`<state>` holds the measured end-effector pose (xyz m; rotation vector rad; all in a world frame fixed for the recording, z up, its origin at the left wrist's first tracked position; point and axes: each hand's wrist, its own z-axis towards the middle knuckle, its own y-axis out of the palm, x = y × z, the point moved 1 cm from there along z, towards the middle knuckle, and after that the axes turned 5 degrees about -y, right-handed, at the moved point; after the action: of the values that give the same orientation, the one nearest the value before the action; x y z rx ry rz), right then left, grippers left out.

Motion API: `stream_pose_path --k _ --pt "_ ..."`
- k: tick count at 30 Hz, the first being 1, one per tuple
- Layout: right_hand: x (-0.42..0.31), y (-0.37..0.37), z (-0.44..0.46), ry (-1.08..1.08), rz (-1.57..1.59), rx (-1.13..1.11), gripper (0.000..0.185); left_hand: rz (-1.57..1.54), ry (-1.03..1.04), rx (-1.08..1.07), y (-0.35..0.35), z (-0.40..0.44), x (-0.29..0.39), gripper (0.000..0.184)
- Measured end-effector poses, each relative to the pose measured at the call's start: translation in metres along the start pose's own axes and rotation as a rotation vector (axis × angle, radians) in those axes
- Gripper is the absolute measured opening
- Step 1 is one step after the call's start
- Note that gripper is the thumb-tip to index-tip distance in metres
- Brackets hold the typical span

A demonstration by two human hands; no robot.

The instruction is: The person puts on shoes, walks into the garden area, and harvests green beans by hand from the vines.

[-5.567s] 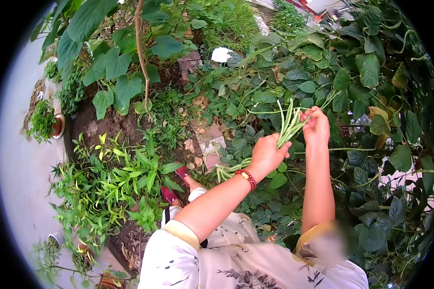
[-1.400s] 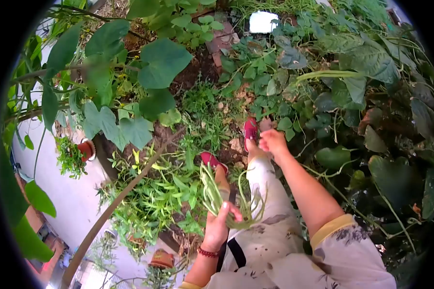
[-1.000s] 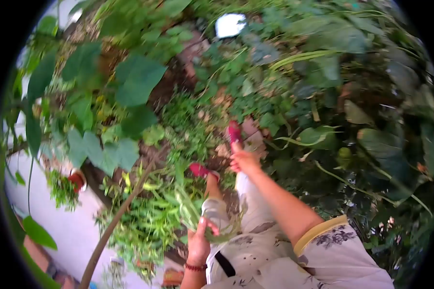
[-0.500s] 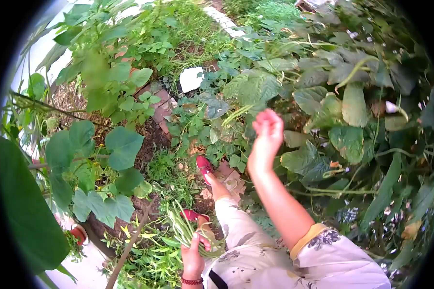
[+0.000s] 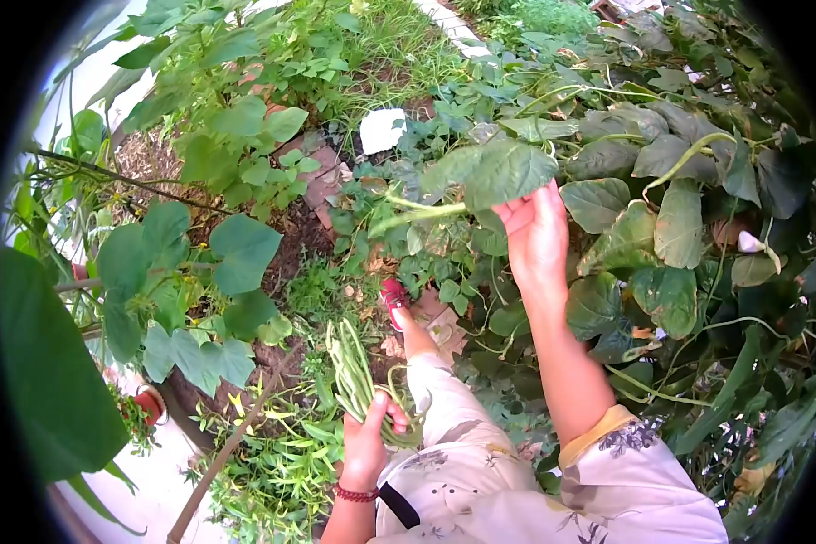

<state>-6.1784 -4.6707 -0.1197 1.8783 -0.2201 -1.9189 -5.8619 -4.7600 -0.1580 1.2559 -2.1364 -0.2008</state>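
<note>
A bundle of long green beans (image 5: 352, 367) is held in my left hand (image 5: 370, 439), low in front of my trousers; some beans curl below the fingers. My right hand (image 5: 537, 227) is raised to the vines on the right. Its fingertips reach under a broad green leaf (image 5: 508, 170), which hides them in part, so I cannot make out what they grip. Pale green bean pods (image 5: 417, 214) stick out to the left of that leaf, near the fingers.
Dense leafy vines (image 5: 680, 227) fill the right side. Large leaves (image 5: 245, 252) and a brown stem (image 5: 236, 444) stand on the left. A white object (image 5: 383, 131) lies farther ahead. A red shoe (image 5: 393, 299) is near bricks, and a potted plant (image 5: 149, 406) sits at left.
My right hand has moved from open air to the underside of the broad leaf. The left hand still holds the beans, now slightly higher in view.
</note>
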Motion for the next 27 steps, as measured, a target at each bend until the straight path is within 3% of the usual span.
stream_pose_path --k 5,7,10,11,14,18,19,22,27 --pt "-0.019 -0.024 -0.028 0.033 -0.028 0.233 0.016 0.038 -0.036 -0.014 0.001 -0.012 -0.003 0.019" --pt "-0.019 -0.039 -0.028 -0.015 0.014 0.370 0.005 0.044 -0.058 -0.007 -0.002 -0.020 -0.006 0.018" --pt "-0.040 -0.044 -0.032 0.105 0.178 0.080 0.004 0.080 -0.034 -0.032 -0.004 -0.025 -0.007 0.018" --pt "-0.041 -0.040 -0.027 0.133 -0.008 0.219 0.009 0.102 -0.033 -0.026 -0.002 -0.027 -0.006 0.018" --pt "-0.052 -0.028 -0.028 0.220 -0.170 0.160 0.014 0.107 -0.040 -0.022 -0.001 -0.031 -0.010 0.020" --pt "-0.033 -0.039 -0.031 0.251 -0.099 0.077 0.025 0.128 -0.039 -0.024 0.005 -0.032 -0.011 0.026" --pt "-0.031 -0.036 -0.031 0.147 -0.105 -0.041 0.026 0.133 -0.028 -0.021 0.005 -0.031 -0.012 0.028" --pt "-0.029 -0.033 -0.037 0.124 -0.138 0.031 0.024 0.119 -0.010 -0.041 0.007 -0.032 -0.011 0.029" --pt "-0.043 -0.036 -0.038 0.185 -0.564 0.141 0.014 0.092 -0.031 -0.035 0.004 -0.033 -0.014 0.027"
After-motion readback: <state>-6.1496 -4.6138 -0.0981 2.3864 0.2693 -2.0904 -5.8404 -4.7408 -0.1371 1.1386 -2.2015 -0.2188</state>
